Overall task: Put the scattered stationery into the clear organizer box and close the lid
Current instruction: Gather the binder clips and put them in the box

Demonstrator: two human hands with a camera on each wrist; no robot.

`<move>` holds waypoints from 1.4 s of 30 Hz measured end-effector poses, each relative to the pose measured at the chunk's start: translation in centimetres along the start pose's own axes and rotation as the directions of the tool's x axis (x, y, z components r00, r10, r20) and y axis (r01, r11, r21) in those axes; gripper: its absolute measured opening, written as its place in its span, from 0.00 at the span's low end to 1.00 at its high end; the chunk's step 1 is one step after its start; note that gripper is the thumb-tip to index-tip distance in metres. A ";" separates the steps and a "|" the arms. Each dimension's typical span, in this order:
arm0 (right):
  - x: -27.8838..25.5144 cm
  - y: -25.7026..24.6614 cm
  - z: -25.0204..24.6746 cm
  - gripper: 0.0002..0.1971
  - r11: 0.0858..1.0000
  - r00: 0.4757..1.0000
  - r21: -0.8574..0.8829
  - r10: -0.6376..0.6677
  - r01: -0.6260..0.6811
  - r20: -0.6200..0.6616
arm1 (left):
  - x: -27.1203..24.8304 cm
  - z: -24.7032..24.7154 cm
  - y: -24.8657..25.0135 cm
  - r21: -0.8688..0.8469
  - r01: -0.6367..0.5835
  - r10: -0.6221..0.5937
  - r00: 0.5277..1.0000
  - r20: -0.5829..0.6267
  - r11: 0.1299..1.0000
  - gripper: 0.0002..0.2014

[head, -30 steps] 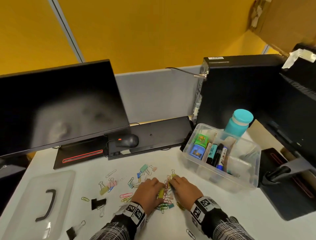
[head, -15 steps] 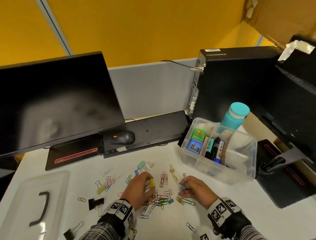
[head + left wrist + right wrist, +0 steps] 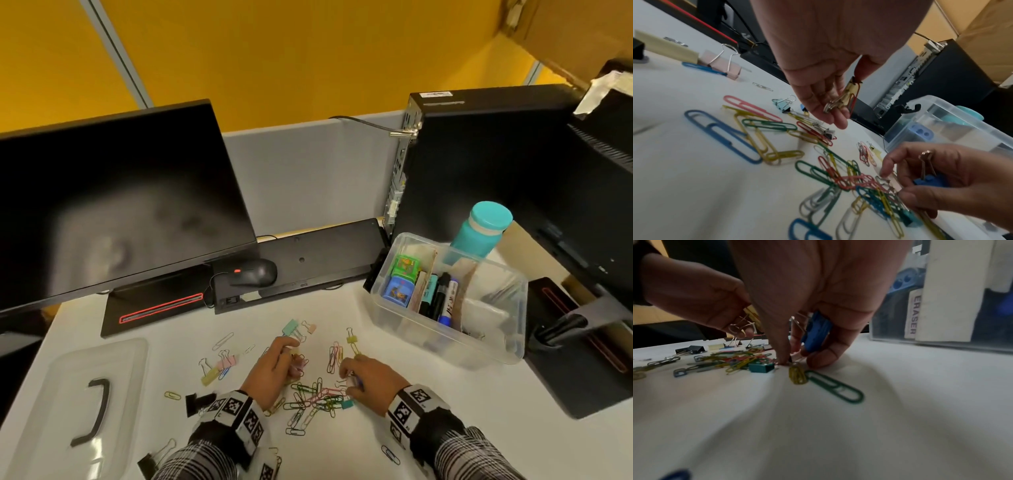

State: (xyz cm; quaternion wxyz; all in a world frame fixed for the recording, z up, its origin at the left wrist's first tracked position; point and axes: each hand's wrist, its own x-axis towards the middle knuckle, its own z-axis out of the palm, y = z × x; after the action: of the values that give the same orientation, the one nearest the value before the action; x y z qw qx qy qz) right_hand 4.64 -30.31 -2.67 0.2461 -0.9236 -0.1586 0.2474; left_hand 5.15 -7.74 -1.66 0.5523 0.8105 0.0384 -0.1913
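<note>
Coloured paper clips (image 3: pixel 315 397) and small binder clips lie scattered on the white desk in front of the clear organizer box (image 3: pixel 445 334), which stands open at the right with markers and erasers inside. Its lid (image 3: pixel 68 394) lies flat at the left. My left hand (image 3: pixel 294 359) hovers over the pile and pinches a yellow binder clip (image 3: pixel 849 95) together with a few paper clips. My right hand (image 3: pixel 349 377) holds a blue binder clip (image 3: pixel 816 331) against its palm while its thumb and forefinger pinch at clips on the desk (image 3: pixel 785 361).
A monitor (image 3: pixel 113 205), mouse (image 3: pixel 253 272) and black keyboard (image 3: pixel 325 253) stand behind the clips. A PC tower (image 3: pixel 479 164) and teal bottle (image 3: pixel 483 233) sit behind the box. Black binder clips (image 3: pixel 198 401) lie near the lid. A second monitor stand (image 3: pixel 582 342) is at the right.
My hands parted from the middle of the pile. The left lifted a yellow binder clip with paper clips; the right took a blue binder clip and went back down to the pile.
</note>
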 end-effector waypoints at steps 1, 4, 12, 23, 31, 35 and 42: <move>0.1 0.0 0.1 0.13 1.000 1.000 -0.009 -0.005 0.005 -0.008 | 0.0 -0.1 0.2 -0.017 0.008 -0.008 1.000 0.003 1.000 0.12; 0.1 -0.1 0.3 0.12 1.000 1.000 -0.008 0.019 -0.019 0.004 | 0.2 -0.3 0.1 -0.029 0.029 -0.029 1.000 -0.002 0.999 0.14; -0.7 1.4 0.0 0.06 0.480 0.965 0.853 0.243 -0.206 0.096 | 0.1 0.0 1.1 -0.137 0.079 -0.076 0.997 0.030 0.987 0.20; -1.7 -1.6 -2.3 0.08 0.225 0.971 0.964 0.221 -0.141 0.090 | 0.1 0.3 2.0 -0.198 0.121 -0.105 0.990 0.089 0.973 0.21; -0.9 -5.8 -2.2 0.14 0.997 0.982 0.051 -0.040 0.050 -0.186 | -0.7 0.3 3.5 -0.262 0.089 -0.053 0.988 0.143 0.961 0.15; -0.7 -6.6 -2.6 0.15 0.987 0.961 -0.139 -0.110 0.077 -0.253 | -1.2 0.3 3.8 -0.300 0.086 -0.040 0.987 0.156 0.950 0.11; -1.9 -6.7 -2.8 0.08 0.962 0.912 -0.053 -0.269 0.266 -0.308 | -0.9 0.0 2.8 -0.290 0.129 -0.103 0.989 0.104 0.948 0.10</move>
State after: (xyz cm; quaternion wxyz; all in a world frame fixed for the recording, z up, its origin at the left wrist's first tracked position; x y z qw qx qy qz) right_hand 3.44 -26.54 3.71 0.2952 -0.9217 -0.2439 0.0613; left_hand 5.07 -8.69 1.15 0.6564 0.7058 0.0897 -0.2510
